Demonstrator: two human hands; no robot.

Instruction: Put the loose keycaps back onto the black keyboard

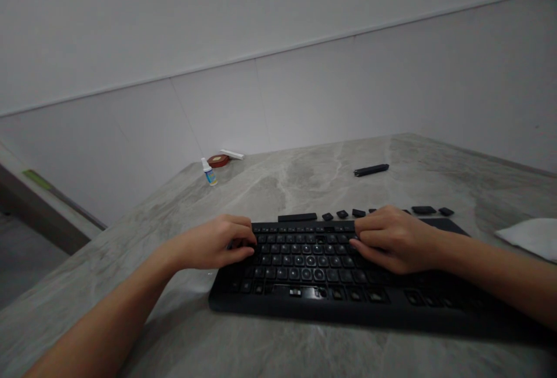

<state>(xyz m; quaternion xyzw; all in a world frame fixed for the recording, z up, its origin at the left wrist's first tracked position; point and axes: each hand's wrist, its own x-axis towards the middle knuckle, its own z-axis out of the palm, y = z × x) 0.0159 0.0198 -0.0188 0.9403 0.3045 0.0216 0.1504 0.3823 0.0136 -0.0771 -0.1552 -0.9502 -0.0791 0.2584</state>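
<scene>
A black keyboard (278,312) lies on the grey marbled table. Its bottom row has bare sockets where the spacebar and several keycaps are off. My left hand (221,242) grips the keyboard's left edge, thumb and fingers curled together. Over the right part of the keys, my right hand (394,242) has its fingers pressed together near the top rows; whatever is between the fingertips is hidden. Behind the keyboard lie a loose spacebar (297,217) and a row of loose keycaps, among them a small keycap (342,214) and a wider keycap (423,210).
A black pen-like tool (371,170) lies farther back on the table (278,186). At the back left stand a small spray bottle (209,173), a reddish-brown round item (218,160) and a white strip (232,154). White cloth or paper (531,237) lies at the right, and a wall rises behind.
</scene>
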